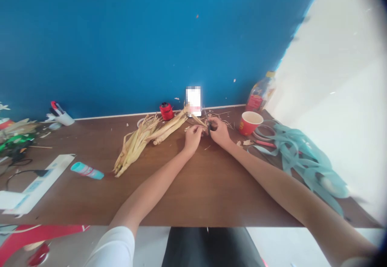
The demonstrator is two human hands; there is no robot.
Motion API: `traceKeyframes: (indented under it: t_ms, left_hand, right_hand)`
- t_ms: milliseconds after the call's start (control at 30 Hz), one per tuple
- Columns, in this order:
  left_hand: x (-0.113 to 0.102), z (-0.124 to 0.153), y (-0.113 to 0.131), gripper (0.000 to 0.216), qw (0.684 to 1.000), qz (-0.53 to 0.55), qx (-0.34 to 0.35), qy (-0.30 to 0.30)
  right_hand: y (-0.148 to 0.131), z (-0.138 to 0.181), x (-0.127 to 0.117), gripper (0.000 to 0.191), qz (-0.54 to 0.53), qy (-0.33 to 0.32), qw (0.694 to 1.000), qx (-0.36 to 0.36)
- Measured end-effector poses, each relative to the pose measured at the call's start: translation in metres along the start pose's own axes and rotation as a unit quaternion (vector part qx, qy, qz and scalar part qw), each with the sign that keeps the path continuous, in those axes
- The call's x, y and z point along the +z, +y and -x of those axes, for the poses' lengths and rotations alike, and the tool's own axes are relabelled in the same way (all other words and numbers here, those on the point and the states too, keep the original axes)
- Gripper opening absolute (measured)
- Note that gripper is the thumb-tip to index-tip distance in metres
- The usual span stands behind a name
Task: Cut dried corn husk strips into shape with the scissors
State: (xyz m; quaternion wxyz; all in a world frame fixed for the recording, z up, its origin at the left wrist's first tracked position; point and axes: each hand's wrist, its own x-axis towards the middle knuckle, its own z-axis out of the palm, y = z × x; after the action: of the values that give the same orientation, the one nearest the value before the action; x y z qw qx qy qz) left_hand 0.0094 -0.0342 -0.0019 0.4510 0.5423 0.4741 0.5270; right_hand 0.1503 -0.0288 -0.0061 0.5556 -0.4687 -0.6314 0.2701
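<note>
Both arms reach to the middle of the brown table. My right hand [220,133] is closed around dark-handled scissors [209,128], whose blades are hard to make out. Close beside it, my left hand [192,138] pinches a thin piece of dried corn husk at the scissors; the fingers mostly hide it. Narrow husk scraps [225,117] lie around and behind the hands. Left of the hands, one pale yellow bundle of dried corn husks [136,144] rests on the table, with a second husk bundle [171,129] slanting toward the upright phone [194,101].
A red roll [166,111] stands near the blue wall. At right are a red paper cup [250,124], a bottle [260,93] and tangled teal ribbon [302,154]. Leftward lie a blue tube [87,170], a power strip [45,182] and a pen cup [64,118].
</note>
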Motion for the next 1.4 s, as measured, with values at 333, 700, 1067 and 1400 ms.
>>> traceKeyframes:
  t_ms: [333, 700, 1067, 1400]
  left_hand:
    - [-0.001, 0.002, -0.001, 0.015, 1.0, -0.018, 0.023, 0.005]
    - [0.0, 0.002, 0.0, 0.019, 1.0, -0.008, 0.019, -0.01]
    - [0.0, 0.004, 0.002, 0.011, 1.0, 0.026, 0.005, 0.017]
    - [0.001, 0.002, -0.001, 0.013, 1.0, -0.024, 0.003, -0.007]
  right_hand:
    - [0.003, -0.002, 0.001, 0.053, -0.061, -0.032, 0.997, 0.026]
    - [0.005, -0.002, 0.0, 0.049, -0.06, -0.021, 0.998, -0.008]
    - [0.002, -0.003, 0.0, 0.063, -0.065, -0.035, 0.997, -0.002]
    - [-0.006, 0.002, -0.001, 0.045, -0.002, -0.021, 0.999, -0.038]
